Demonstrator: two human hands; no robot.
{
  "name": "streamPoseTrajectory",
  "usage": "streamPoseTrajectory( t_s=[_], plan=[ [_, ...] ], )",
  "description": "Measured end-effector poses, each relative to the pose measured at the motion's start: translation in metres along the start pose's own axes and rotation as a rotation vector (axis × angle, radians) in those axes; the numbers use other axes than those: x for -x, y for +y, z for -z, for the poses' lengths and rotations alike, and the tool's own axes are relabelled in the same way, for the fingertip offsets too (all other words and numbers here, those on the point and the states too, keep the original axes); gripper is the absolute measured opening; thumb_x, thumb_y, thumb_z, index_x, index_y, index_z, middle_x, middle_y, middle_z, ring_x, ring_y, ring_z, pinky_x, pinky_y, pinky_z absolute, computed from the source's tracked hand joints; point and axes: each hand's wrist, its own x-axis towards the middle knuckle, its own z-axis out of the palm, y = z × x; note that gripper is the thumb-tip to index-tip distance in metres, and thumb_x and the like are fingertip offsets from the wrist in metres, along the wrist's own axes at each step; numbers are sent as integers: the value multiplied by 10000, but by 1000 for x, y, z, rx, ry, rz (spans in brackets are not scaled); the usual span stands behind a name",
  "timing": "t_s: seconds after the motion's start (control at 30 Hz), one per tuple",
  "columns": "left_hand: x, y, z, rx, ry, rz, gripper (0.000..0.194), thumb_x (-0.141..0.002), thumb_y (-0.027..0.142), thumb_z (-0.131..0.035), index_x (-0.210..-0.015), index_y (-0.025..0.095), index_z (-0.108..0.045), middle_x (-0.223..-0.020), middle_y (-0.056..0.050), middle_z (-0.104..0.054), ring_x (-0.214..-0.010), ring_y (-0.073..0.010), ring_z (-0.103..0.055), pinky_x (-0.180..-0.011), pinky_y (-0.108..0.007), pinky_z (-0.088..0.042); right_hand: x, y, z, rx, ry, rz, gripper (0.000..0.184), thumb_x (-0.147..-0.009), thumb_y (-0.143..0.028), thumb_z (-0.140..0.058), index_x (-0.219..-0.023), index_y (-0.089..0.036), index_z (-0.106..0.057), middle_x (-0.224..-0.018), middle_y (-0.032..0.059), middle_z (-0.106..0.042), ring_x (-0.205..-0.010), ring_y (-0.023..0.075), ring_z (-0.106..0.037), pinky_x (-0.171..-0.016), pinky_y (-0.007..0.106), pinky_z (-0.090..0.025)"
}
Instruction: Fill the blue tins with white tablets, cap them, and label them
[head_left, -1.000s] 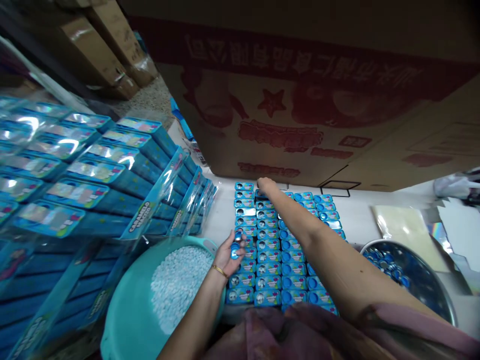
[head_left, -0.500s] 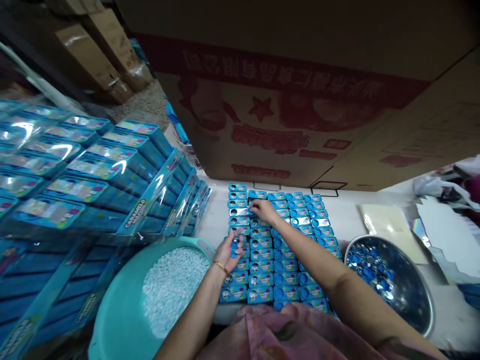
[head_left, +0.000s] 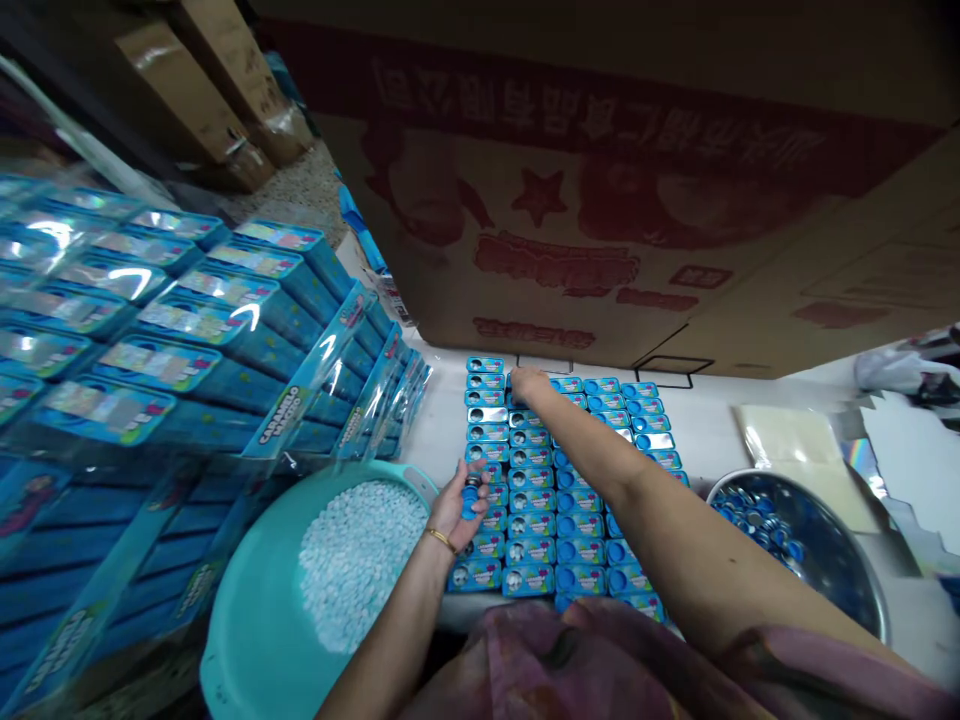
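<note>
Rows of small blue candy tins [head_left: 532, 524] lie on the white table in front of me; several in the left columns show a dark or white-filled round window, while others carry a blue disc. My left hand [head_left: 459, 502] is palm up over the leftmost column, its fingers curled around a few small round blue discs [head_left: 470, 496]. At the far end of the second column, my right hand [head_left: 528, 386] reaches down onto a tin with its fingers together. Its fingertips are hidden, so whatever they hold cannot be made out.
A turquoise tub [head_left: 247, 600] of pale blue candies stands at left, below stacked, plastic-wrapped blue packs [head_left: 150, 340]. A metal bowl [head_left: 840, 560] with blue and silver discs is at right, beside a cream plastic packet [head_left: 806, 460]. A large cardboard box [head_left: 600, 200] blocks the back.
My right hand has moved away from me, from the left columns' upper rows to the far end of the second column. The left hand stays nearly in place with its discs.
</note>
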Motion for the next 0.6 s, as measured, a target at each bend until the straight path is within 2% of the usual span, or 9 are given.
streamPoseTrajectory(
  t_s=[0.1, 0.13, 0.2, 0.27, 0.3, 0.37, 0.43, 0.5, 0.6],
  plan=[
    [1, 1, -1, 1, 12, -21, 243, -820, 321, -433, -897, 118, -540, -662, -26, -512, -485, -42, -445, -337, -111, -289, 33, -3, -7, 5, 72, 18, 337, -706, -203, -598, -1038, -155, -570, -1024, 138, -600, -962, 248, -551, -763, 322, -425],
    [0, 1, -2, -6, 13, -27, 241, -820, 319, -433, -902, 120, -541, -663, -28, -515, -486, -42, -445, -338, -110, -290, 47, -4, -13, -26, 99, 75, 302, -744, -234, -562, -1040, -175, -567, -1028, 113, -599, -962, 225, -549, -765, 304, -421],
    [-2, -2, -5, -28, -10, -41, 232, -817, 319, -439, -885, 123, -542, -657, -25, -514, -481, -39, -440, -338, -109, -286, 75, -8, -27, -152, 93, 294, 249, -758, -290, -556, -989, -204, -594, -990, 61, -610, -918, 175, -558, -754, 256, -414],
    [-4, -6, -8, -59, -51, -52, 214, -798, 327, -472, -823, 125, -540, -622, -7, -492, -475, -40, -438, -334, -110, -274, 96, -10, -42, -328, 7, 540, 190, -712, -291, -614, -870, -189, -641, -895, 32, -625, -842, 140, -568, -725, 216, -410],
    [-4, -9, -9, -75, -72, -54, 213, -783, 334, -496, -792, 126, -537, -607, 3, -480, -476, -42, -441, -332, -111, -269, 104, -10, -48, -414, -44, 610, 158, -691, -273, -636, -810, -170, -653, -844, 26, -627, -806, 131, -570, -709, 206, -409],
    [-4, -13, -11, -113, -94, -53, 216, -748, 342, -545, -769, 127, -535, -598, 14, -473, -482, -46, -453, -330, -116, -264, 113, -7, -56, -553, -118, 607, 116, -693, -246, -630, -728, -137, -649, -765, 17, -621, -746, 119, -567, -670, 198, -411],
    [-3, -16, -11, -148, -86, -53, 211, -726, 328, -577, -777, 127, -544, -601, 15, -488, -480, -46, -458, -331, -118, -263, 117, -2, -58, -633, -130, 543, 114, -728, -222, -585, -720, -118, -631, -705, 6, -605, -682, 106, -552, -623, 195, -410],
    [-2, -18, -9, -170, -60, -61, 188, -717, 301, -593, -753, 122, -550, -580, 15, -491, -477, -44, -461, -335, -117, -264, 120, 2, -55, -594, -84, 552, 85, -728, -188, -574, -725, -118, -621, -692, 1, -587, -674, 104, -532, -618, 200, -404],
    [-1, -18, -6, -201, -30, -63, 143, -694, 237, -618, -734, 113, -560, -582, 12, -504, -478, -38, -467, -335, -112, -260, 124, 3, -48, -446, -14, 685, 36, -690, -168, -615, -695, -136, -630, -734, 12, -574, -743, 118, -517, -680, 218, -392]
  ],
)
